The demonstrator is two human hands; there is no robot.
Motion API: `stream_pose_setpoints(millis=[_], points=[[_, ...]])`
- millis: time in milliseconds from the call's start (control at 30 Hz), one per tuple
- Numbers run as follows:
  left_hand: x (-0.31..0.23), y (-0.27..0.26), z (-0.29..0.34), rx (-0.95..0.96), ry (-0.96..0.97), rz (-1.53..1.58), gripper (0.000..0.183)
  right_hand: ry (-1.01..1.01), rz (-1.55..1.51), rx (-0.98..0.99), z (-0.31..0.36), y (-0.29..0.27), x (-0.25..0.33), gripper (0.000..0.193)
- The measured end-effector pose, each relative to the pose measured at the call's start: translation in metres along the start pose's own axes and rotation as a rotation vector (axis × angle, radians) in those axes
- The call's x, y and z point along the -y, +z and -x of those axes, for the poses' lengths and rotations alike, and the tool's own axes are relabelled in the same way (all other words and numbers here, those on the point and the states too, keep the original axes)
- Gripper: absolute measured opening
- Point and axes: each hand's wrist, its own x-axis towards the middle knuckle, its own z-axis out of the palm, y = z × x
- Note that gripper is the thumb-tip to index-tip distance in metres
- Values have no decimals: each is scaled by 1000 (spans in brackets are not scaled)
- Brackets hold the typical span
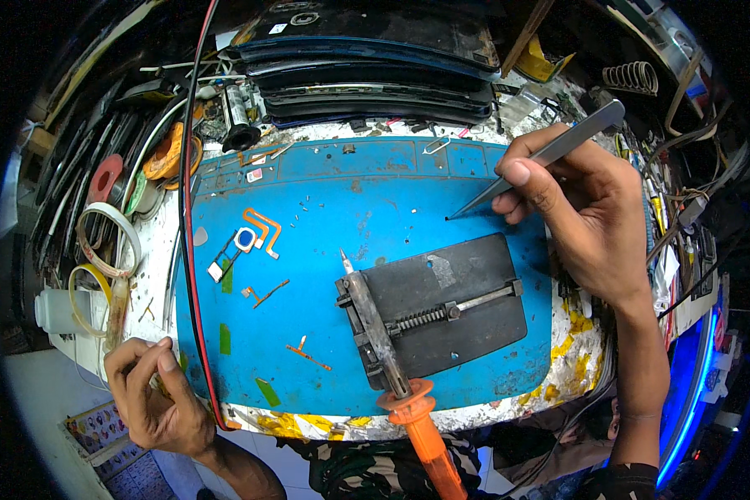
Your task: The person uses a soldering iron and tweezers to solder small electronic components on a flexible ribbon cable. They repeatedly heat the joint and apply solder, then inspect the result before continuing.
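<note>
My right hand (587, 196) grips grey metal tweezers (558, 150), their tips pointing down and left to a tiny dark speck (447, 218) on the blue work mat (308, 208). Whether the tips are closed on the speck, I cannot tell. At the mat's lower left edge, my left hand (160, 400) is raised with curled fingers, thumb and forefinger close together; nothing shows in them. Between the hands, a soldering iron (375, 321) with an orange handle crosses the left end of a black spring-loaded board holder (450, 304). Its metal tip points away from me.
Small flex cables (262, 229) and green tape pieces (225, 338) lie on the mat's left. A red-and-black cable (189, 208) crosses in front. Stacked dark panels (367, 75) stand at the back. Tape rolls (108, 237) sit left; cables and tools crowd the right.
</note>
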Motion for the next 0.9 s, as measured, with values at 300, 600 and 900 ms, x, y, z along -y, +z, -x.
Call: stream_pose_setpoints(millis=[300, 600, 900], points=[[-1, 0, 0, 1, -3, -7, 12, -24, -24, 15, 0, 0, 0, 14], [1, 0, 0, 4, 9, 6, 11, -27, -40, 10, 0, 1, 0, 13], [1, 1, 1, -9, -18, 7, 11, -4, -28, 17, -1, 1, -1, 14]])
